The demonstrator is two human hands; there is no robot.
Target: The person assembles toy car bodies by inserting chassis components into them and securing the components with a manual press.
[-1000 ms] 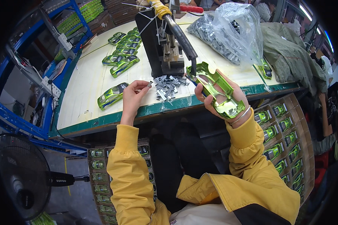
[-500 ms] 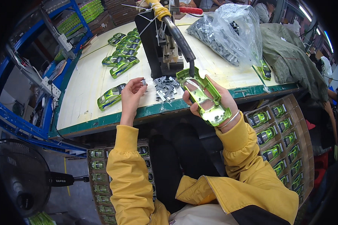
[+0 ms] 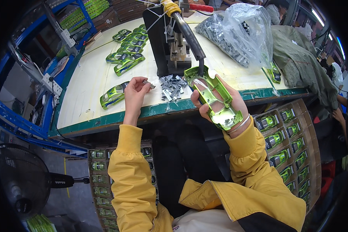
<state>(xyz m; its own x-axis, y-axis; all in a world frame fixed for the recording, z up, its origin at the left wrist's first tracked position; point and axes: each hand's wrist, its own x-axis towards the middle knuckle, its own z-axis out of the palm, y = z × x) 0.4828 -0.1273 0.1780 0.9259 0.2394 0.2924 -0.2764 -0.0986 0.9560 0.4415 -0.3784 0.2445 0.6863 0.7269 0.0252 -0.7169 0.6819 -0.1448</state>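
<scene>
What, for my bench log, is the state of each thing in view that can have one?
Left hand, pinching a small grey piece.
Right hand, gripping a green car shell.
Green car shell, hollow side showing.
Loose grey pieces, heaped.
Clear plastic bag, holding more grey pieces.
Car body beside the left hand, roof up.
Right-hand cardboard tray, holding green cars.
Fan, running or stopped: cannot tell.

Hands (image 3: 135,94): 2.
Held metal clip (image 3: 150,84): 1.
Heap of clips (image 3: 171,91): 1, pieces overlapping, total unreadable.
Held car shell (image 3: 208,96): 1.
Lone car shell at table left (image 3: 114,95): 1.
Grouped car shells (image 3: 129,64): at least 6.
Car shell beside the bag (image 3: 275,73): 1.
Divided boxes of car shells (image 3: 313,143): 2.
Press (image 3: 156,46): 1.
Clear plastic bag (image 3: 245,36): 1.
Green sack (image 3: 297,54): 1.
Fan (image 3: 21,185): 1.
Power strips (image 3: 52,85): 2.
</scene>
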